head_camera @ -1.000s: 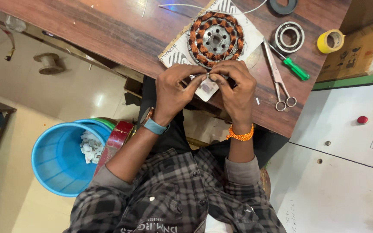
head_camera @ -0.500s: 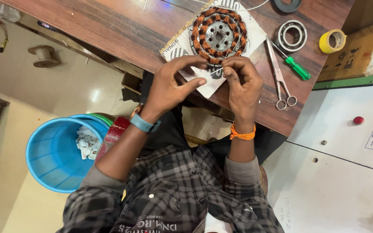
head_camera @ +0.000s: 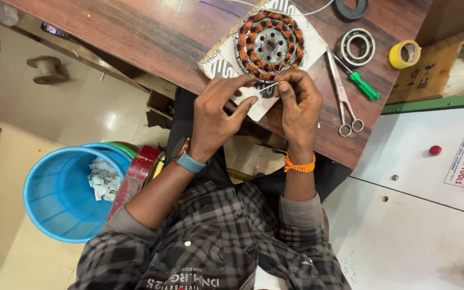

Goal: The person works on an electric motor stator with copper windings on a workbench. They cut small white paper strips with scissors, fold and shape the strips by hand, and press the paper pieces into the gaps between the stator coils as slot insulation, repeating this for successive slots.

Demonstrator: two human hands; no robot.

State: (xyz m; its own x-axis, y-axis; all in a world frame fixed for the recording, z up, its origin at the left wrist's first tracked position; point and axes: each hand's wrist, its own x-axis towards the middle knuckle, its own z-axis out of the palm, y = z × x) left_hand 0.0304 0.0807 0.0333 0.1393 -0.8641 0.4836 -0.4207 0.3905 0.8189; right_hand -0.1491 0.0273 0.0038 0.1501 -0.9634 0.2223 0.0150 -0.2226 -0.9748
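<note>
Wooden worktop (head_camera: pixel 135 32) across the top of the view, running slantwise. Blue bucket (head_camera: pixel 65 196) on the floor at lower left, with white scraps inside. White cabinet (head_camera: pixel 420 215) with coloured buttons at right. On the worktop, a white card (head_camera: pixel 224 64) under a round stator (head_camera: pixel 268 45) wound with copper coils, lying flat, axis pointing up. Right of it: steel scissors (head_camera: pixel 342 94), long axis running roughly toward the body; a green-handled screwdriver (head_camera: pixel 362 84); a steel bearing ring (head_camera: pixel 357 46); a yellow tape roll (head_camera: pixel 405 53); a dark ring (head_camera: pixel 352 7) at the top edge.

Left hand (head_camera: pixel 216 121) and right hand (head_camera: pixel 299 110) close together at the near edge of the worktop, just below the stator. Both pinched, fingertips nearly meeting, on a thin white strip (head_camera: pixel 267 86) between them. Strip's long axis roughly left to right, tilted slightly up toward the right hand. Stator directly ahead of the strip, just beyond the fingertips; right hand marginally nearer its rim. Exact grip of the left fingers partly hidden behind the knuckles.
</note>
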